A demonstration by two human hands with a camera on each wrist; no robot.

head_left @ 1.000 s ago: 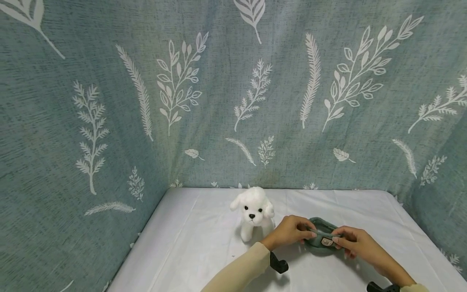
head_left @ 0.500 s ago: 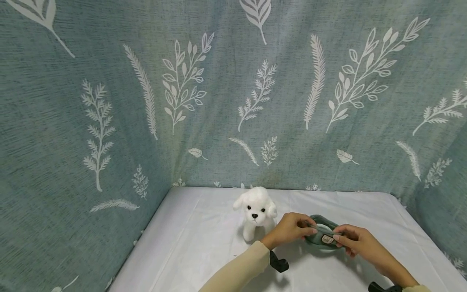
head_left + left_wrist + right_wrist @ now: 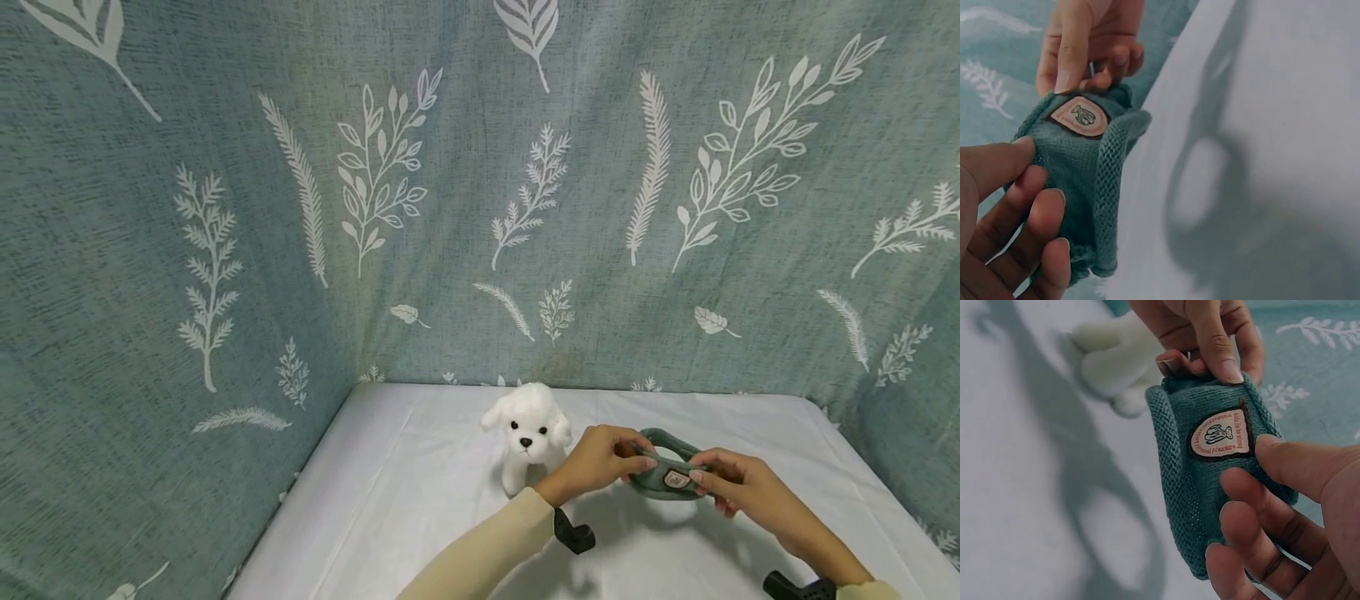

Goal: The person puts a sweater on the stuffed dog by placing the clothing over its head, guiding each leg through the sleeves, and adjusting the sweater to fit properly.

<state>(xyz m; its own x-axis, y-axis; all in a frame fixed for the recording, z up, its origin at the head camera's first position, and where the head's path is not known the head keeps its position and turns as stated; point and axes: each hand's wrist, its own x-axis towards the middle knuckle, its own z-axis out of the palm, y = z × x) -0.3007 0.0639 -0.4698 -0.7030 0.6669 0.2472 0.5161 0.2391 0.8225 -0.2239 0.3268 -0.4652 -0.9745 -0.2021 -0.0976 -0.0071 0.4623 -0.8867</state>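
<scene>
A green knitted band (image 3: 658, 490) forms a loop with rolled edges and a pale patch (image 3: 677, 479) on its front. My left hand (image 3: 598, 460) pinches its left side between thumb and fingers. On the other side my right hand (image 3: 744, 490) pinches it beside the patch. In the left wrist view the band (image 3: 1069, 159) appears with its patch upward, both hands on its upper edge. The right wrist view has the band (image 3: 1175, 462) between the same two hands. Its shadow falls apart from it, so it is held above the white surface.
A white plush dog (image 3: 528, 425) stands on the white cloth-covered table (image 3: 420, 500), just left of my left hand. Green leaf-patterned fabric (image 3: 450, 208) hangs behind and at both sides. Black wrist mounts (image 3: 574, 533) sit at my wrists.
Both hands have raised the band slightly, and its loop has opened up more, showing white through the middle. The view has shifted a little; the plush dog stays put.
</scene>
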